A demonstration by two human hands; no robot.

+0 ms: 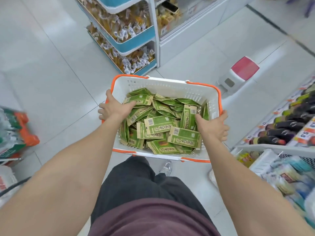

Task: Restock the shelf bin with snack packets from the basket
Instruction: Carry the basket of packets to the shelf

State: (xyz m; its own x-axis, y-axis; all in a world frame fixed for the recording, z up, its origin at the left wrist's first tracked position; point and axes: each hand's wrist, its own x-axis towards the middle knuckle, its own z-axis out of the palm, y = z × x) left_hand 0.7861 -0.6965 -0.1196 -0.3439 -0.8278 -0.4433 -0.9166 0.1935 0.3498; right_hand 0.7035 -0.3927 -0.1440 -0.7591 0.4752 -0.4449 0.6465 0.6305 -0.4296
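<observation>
A white basket (170, 86) with an orange rim hangs in front of me above the floor. It is full of several green and tan snack packets (163, 126) lying in a loose heap. My left hand (113, 109) grips the basket's left rim, thumb inside against the packets. On the opposite rim my right hand (213, 126) holds on the same way, thumb inside among the packets. A white shelf bin (265, 160) shows at the lower right, partly cut off by my right arm.
A blue and white tiered rack (129, 36) of yellow wrapped snacks stands ahead. A red-topped step stool (240, 72) sits on the floor at right. Dark bottles (289, 126) line the right shelf. Orange and green packs (15, 132) are at left.
</observation>
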